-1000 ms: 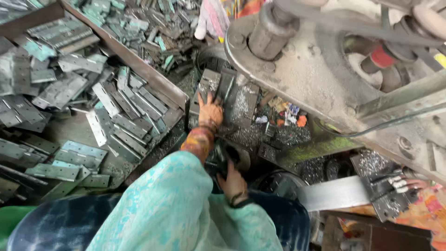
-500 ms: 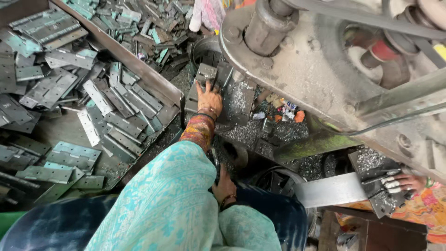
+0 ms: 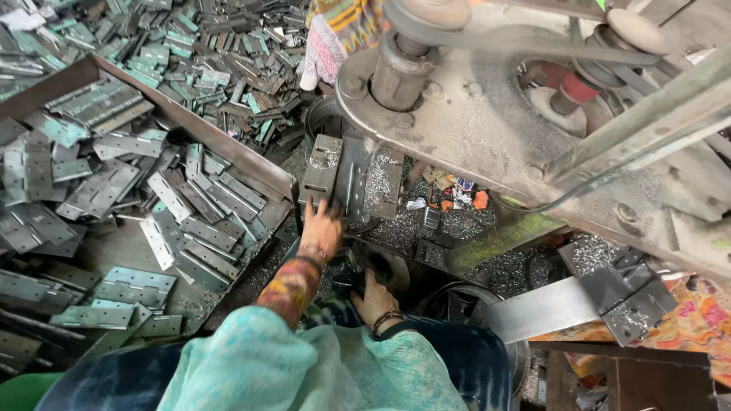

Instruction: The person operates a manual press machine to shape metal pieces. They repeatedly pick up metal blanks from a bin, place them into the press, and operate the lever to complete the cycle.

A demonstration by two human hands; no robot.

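Head view, the only one. Left hand (image 3: 321, 228) is stretched forward, palm down, fingers spread a little, fingertips resting on the near edge of a grey metal hinge plate (image 3: 352, 181). No clamp on it, just touching.

The plate lies flat on the press bed (image 3: 411, 221), directly under the front edge of the big round machine head (image 3: 472, 122). It looks like several leaves side by side, dusted with metal chips. More chips (image 3: 502, 266) cover the bed to the right of it, with a few small coloured scraps (image 3: 464, 196) near the bed's back edge.

Right hand (image 3: 375, 298) sits low, close to the body, below and right of the left hand. Fingers are curled around something dark; I cannot tell what it is or whether the grip is tight. A bracelet (image 3: 384, 320) is on that wrist.

Left of the hands: a shallow metal tray (image 3: 228, 148) with a raised diagonal rim, full of loose hinge plates (image 3: 190, 221) lying at all angles. Beyond the rim, towards the top left corner, a much bigger heap of hinges (image 3: 198, 68) on the floor.

Right side: a flat steel bar (image 3: 548, 304) pointing towards the lower centre, with a dark bracket (image 3: 624, 297) at its right end.

A belt (image 3: 518, 53) runs across the top of the machine head. Another person's gloved hand (image 3: 321, 53) shows at the top, behind the machine.
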